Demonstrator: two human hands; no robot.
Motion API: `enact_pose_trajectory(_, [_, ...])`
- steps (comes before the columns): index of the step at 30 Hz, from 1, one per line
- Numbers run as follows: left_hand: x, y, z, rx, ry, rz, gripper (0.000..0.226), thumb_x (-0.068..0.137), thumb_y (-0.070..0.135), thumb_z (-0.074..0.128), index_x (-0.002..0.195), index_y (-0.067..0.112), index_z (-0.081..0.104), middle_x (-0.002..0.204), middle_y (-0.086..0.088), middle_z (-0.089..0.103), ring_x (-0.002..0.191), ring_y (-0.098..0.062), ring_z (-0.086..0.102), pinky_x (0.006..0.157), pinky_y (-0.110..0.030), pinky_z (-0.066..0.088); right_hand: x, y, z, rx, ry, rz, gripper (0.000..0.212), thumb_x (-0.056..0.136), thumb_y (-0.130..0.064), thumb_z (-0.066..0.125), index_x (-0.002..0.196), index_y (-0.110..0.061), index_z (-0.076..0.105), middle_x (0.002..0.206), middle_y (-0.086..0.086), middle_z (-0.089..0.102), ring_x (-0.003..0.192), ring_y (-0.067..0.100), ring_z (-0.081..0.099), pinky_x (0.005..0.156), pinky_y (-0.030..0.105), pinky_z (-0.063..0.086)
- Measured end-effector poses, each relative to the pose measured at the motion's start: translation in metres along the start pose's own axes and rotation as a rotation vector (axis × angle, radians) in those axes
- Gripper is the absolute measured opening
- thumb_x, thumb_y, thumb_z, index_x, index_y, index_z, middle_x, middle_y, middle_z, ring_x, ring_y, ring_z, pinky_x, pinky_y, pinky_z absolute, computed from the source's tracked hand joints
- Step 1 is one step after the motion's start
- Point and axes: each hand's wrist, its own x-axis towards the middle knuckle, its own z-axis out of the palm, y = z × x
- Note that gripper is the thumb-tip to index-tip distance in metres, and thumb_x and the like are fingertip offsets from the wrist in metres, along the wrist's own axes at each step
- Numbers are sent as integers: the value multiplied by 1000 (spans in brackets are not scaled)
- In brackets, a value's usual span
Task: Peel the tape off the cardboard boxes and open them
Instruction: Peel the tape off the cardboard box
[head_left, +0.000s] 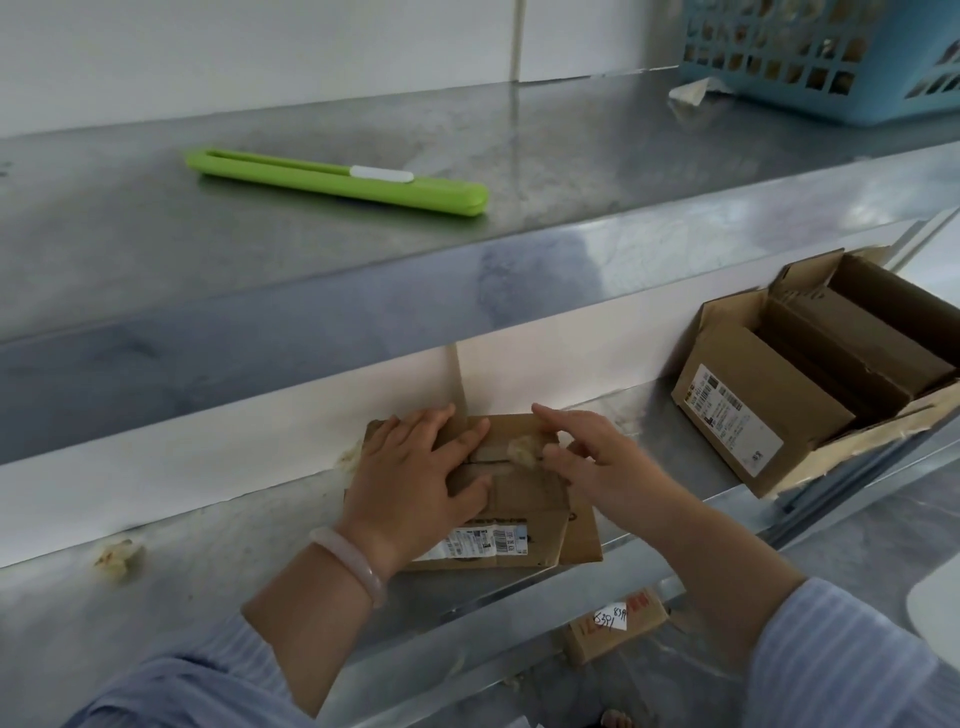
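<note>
A small flat cardboard box (519, 506) with a shipping label lies on the lower metal shelf. My left hand (415, 478) lies flat on its left half, fingers spread and pressing down. My right hand (597, 457) hovers over the right half, index finger straight and thumb near a crumpled wad of tape (523, 451) that sits on the box's centre seam. Whether the fingers pinch the wad is unclear. A strip of tape (460, 384) rises from the box up the back wall.
A green box cutter (337, 182) lies on the upper shelf. A blue basket (831, 57) stands at the back right. An opened box (810, 379) with smaller boxes inside sits on the right. Tape scraps (117, 558) lie left. Another box (615, 626) sits below.
</note>
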Motion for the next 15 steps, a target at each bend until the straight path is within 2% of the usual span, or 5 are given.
enact_pose_trajectory(4, [1, 0, 0, 9, 8, 9, 69, 82, 71, 16, 146, 46, 28, 154, 6, 30, 141, -17, 24, 119, -39, 10, -11, 14, 7, 400, 134, 250, 39, 100, -24, 51, 137, -34, 51, 129, -7, 58, 108, 13, 61, 101, 40, 49])
enact_pose_trajectory(6, [0, 1, 1, 18, 15, 11, 67, 84, 69, 19, 145, 45, 30, 153, 4, 33, 140, -19, 28, 118, -41, 14, -19, 23, 21, 500, 59, 383, 28, 98, -27, 52, 116, -46, 64, 116, -3, 69, 106, 18, 65, 100, 43, 49])
enact_pose_trajectory(8, [0, 2, 1, 13, 27, 7, 65, 85, 67, 22, 145, 44, 33, 151, 3, 36, 138, -20, 32, 117, -42, 17, -25, 31, 33, 604, 32, 453, 29, 98, -29, 52, 99, -50, 71, 106, -2, 74, 102, 22, 69, 97, 42, 51])
enact_pose_trajectory(12, [-1, 2, 0, 39, 37, 4, 65, 85, 67, 22, 144, 44, 35, 149, 4, 38, 137, -19, 34, 116, -40, 18, -29, 47, 46, 628, 30, 448, 32, 94, -38, 52, 123, -42, 64, 115, -3, 71, 109, 21, 66, 104, 45, 46])
enact_pose_trajectory(15, [-1, 3, 0, 44, 47, 8, 63, 86, 65, 25, 143, 42, 38, 146, 3, 42, 134, -20, 38, 115, -41, 22, -32, 46, 48, 660, 38, 462, 31, 93, -40, 52, 120, -40, 67, 115, -2, 71, 108, 22, 67, 104, 45, 47])
